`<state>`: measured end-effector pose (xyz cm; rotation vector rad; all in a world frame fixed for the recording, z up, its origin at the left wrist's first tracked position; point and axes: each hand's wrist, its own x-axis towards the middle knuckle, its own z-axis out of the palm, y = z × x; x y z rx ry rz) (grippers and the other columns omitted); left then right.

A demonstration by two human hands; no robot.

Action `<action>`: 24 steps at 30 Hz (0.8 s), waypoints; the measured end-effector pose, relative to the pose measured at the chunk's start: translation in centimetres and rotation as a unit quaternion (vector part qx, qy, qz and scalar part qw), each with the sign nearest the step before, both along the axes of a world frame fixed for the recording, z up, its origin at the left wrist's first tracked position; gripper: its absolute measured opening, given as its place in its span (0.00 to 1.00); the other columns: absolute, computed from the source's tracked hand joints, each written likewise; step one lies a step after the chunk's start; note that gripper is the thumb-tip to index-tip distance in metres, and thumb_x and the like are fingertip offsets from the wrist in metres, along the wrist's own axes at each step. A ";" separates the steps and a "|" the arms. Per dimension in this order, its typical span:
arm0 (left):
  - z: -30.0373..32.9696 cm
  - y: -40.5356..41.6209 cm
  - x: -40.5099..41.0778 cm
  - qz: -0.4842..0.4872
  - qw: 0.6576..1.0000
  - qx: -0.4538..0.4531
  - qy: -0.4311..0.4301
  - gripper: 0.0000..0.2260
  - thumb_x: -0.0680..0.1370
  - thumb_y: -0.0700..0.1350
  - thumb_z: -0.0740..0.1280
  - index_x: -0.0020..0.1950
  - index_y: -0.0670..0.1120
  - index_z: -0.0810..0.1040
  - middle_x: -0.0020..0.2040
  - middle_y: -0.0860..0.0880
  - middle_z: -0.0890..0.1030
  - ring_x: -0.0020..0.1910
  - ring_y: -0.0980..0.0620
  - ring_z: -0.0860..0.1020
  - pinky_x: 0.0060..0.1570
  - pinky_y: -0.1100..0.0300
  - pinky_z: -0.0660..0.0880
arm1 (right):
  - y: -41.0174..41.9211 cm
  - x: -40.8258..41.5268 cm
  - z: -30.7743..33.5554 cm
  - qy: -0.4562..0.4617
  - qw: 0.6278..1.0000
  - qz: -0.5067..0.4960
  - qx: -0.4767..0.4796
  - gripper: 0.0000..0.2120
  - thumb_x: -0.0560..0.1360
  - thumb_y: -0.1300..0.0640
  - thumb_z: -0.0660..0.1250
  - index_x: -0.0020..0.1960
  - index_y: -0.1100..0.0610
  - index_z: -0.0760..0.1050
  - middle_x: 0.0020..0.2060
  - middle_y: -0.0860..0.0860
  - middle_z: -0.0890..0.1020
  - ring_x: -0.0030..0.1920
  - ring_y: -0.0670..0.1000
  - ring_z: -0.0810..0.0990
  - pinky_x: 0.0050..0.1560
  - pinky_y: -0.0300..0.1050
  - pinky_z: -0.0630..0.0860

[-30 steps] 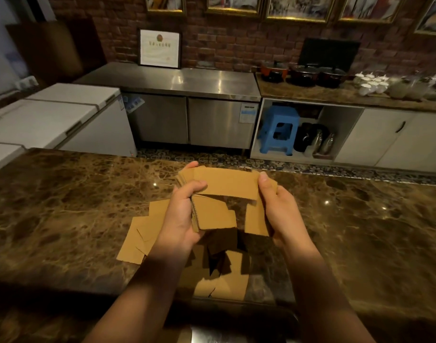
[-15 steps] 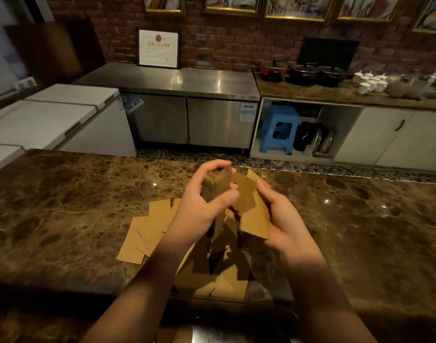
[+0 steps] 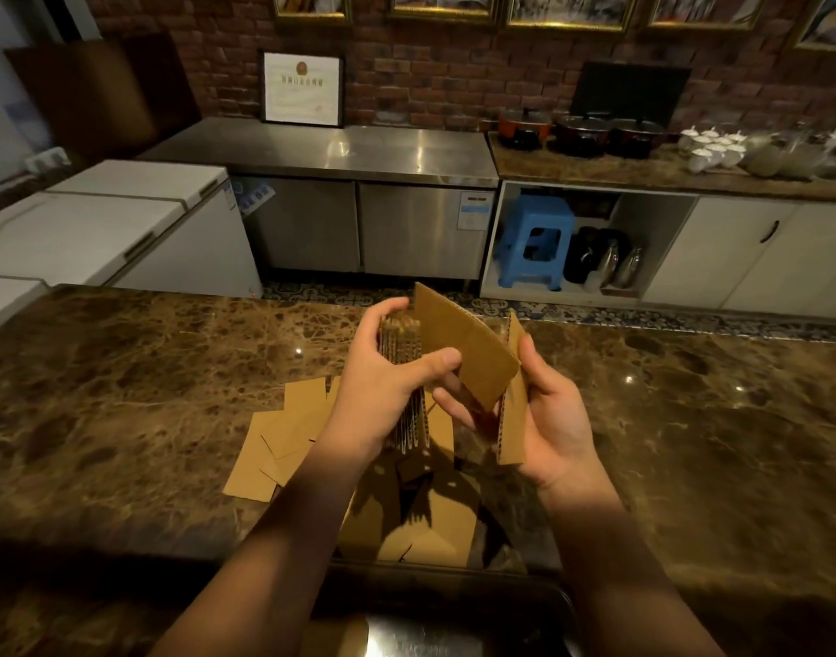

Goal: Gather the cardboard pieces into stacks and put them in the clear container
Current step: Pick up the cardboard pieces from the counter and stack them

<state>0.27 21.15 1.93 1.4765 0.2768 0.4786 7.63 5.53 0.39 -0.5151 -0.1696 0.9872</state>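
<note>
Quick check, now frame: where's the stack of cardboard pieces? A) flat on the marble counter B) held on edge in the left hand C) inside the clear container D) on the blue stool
B: the left hand grips the stack of cardboard pieces on edge above the marble counter, while the right hand holds separate pieces.

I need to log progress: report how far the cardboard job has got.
Done: the left hand grips a stack of pieces on edge. In hand: the right hand holds more pieces beside that stack, not yet squared in. Left: loose pieces lie on the counter, and I cannot make out the clear container.
</note>
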 end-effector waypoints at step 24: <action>-1.1 -0.5 0.4 -0.021 0.902 -0.426 0.069 0.17 0.77 0.41 0.69 0.65 0.52 0.74 0.55 0.41 0.83 0.52 0.41 0.82 0.47 0.46 0.80 | 3.4 -0.8 1.6 -0.301 0.824 -0.222 -0.425 0.10 0.80 0.54 0.66 0.60 0.55 0.78 0.52 0.53 0.85 0.52 0.52 0.84 0.52 0.49 0.81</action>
